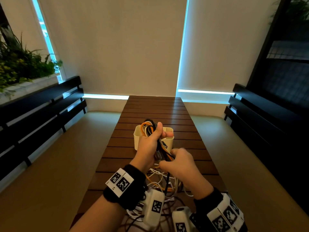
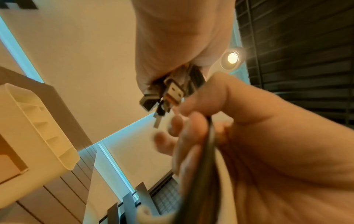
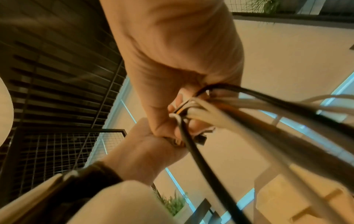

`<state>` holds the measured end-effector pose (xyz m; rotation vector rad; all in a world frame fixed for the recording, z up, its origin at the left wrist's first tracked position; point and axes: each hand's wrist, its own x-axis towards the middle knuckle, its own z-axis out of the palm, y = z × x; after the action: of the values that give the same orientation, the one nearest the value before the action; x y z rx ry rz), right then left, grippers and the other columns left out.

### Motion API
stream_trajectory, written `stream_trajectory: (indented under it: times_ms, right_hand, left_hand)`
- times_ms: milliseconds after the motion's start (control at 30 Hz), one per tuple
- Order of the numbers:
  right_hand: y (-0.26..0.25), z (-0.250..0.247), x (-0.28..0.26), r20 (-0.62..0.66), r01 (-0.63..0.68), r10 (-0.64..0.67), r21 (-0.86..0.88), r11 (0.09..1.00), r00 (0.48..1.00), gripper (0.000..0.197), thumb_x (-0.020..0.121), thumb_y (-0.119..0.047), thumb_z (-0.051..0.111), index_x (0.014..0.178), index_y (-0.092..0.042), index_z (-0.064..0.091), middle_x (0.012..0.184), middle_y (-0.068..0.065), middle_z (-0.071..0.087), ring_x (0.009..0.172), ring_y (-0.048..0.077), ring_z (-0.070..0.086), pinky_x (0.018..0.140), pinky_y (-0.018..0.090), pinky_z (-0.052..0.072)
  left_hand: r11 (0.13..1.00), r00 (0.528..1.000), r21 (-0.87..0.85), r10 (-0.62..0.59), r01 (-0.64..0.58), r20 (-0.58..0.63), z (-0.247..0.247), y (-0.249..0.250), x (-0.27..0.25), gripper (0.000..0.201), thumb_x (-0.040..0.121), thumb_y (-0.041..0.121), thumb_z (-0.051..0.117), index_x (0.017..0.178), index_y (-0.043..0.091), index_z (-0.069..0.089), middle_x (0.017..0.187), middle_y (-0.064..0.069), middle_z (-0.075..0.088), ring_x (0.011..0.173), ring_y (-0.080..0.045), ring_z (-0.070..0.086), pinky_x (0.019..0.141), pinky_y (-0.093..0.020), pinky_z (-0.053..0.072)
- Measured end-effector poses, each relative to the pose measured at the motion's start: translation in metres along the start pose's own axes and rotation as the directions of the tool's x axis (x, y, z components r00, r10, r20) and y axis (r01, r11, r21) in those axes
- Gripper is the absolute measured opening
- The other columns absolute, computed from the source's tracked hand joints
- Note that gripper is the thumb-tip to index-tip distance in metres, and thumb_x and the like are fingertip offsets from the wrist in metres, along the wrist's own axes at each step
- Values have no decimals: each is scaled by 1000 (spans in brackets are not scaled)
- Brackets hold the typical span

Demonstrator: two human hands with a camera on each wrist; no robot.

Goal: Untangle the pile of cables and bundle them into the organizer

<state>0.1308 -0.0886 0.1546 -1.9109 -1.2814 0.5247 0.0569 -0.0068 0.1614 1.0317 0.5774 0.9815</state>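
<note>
Both hands work above a cream organizer box (image 1: 169, 130) on a slatted wooden table (image 1: 155, 111). My left hand (image 1: 150, 141) grips a looped bundle of orange, white and black cables (image 1: 148, 127) just over the box. Several plug ends (image 2: 173, 91) stick out below its fist. My right hand (image 1: 178, 163) is closed round the strands trailing from that bundle, close under the left hand. In the right wrist view my right hand (image 3: 172, 53) pinches white, orange and black cables, and a black cable (image 3: 201, 163) runs down past my left hand (image 3: 145, 151). A loose cable pile (image 1: 158, 183) lies below.
The organizer (image 2: 28, 128) stands just beyond the hands. Dark slatted benches (image 1: 41, 106) (image 1: 259, 114) flank the table with tan cushions between. Plants (image 1: 20, 64) sit at the far left. The far half of the tabletop carries only bare slats.
</note>
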Motion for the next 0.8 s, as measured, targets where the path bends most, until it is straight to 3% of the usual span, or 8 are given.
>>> stream_trajectory:
  times_ms: [67,133,233,333,533,633,733,800]
  right_hand:
    - [3,2,1,190,2,0,-14,1000,982,28,75,-15,67,58,-23,46,61,-6,49,57,9,47,53,18,39]
    - [9,1,1,365,25,-95,192,981,926,17,76,-5,67,63,-14,60,64,-3,61,66,11,59,69,25,48]
    - [20,-1,-6,608,-101,-240,472,876,757,23,81,9,56,71,-10,66,71,-8,69,69,3,63,70,16,48]
    - [25,4,-8,734,-237,-187,433,870,653,37,83,3,51,65,-23,70,64,-12,68,63,-2,62,65,13,48]
    - [22,-11,11,647,44,-24,-15,999,762,12,81,-24,71,74,-25,62,68,-7,64,60,7,59,63,26,49]
    - [15,-17,15,616,268,0,-343,900,788,24,81,-24,70,69,-32,51,88,0,64,81,15,59,73,26,46]
    - [18,-13,14,650,303,47,-416,857,759,31,83,-20,67,66,-34,45,86,-3,62,85,16,56,75,26,40]
    - [22,-13,15,631,270,44,-393,879,775,14,84,-24,66,77,-32,57,85,-6,62,90,17,59,78,27,45]
  left_hand:
    - [1000,1000,-16,11,-11,-7,2,0,-1,34,91,34,55,66,12,55,83,-15,73,82,-26,68,68,-35,51]
    - [993,1000,-120,-4,7,22,2,7,0,36,94,34,49,66,12,54,69,-8,71,69,-19,69,67,-32,55]
    - [965,996,-253,-44,63,78,3,15,2,37,96,35,46,67,13,53,48,2,56,44,-11,56,82,-35,51]
    - [929,980,-332,-110,161,167,6,14,-1,35,94,37,47,69,13,52,38,6,37,33,-7,39,60,-26,51]
    - [916,925,-251,-233,312,300,-9,18,0,33,91,36,49,69,13,56,37,8,34,31,-5,35,52,-23,48]
    - [927,908,-175,-264,332,324,-12,17,1,27,86,36,54,70,13,56,36,8,35,31,-5,36,55,-24,47]
    - [916,880,-161,-286,367,378,-11,18,-1,28,85,36,54,69,13,56,36,8,35,30,-5,37,52,-23,48]
    - [915,856,-116,-307,385,417,-12,19,-1,29,87,35,53,68,13,57,35,9,35,30,-5,37,52,-23,48]
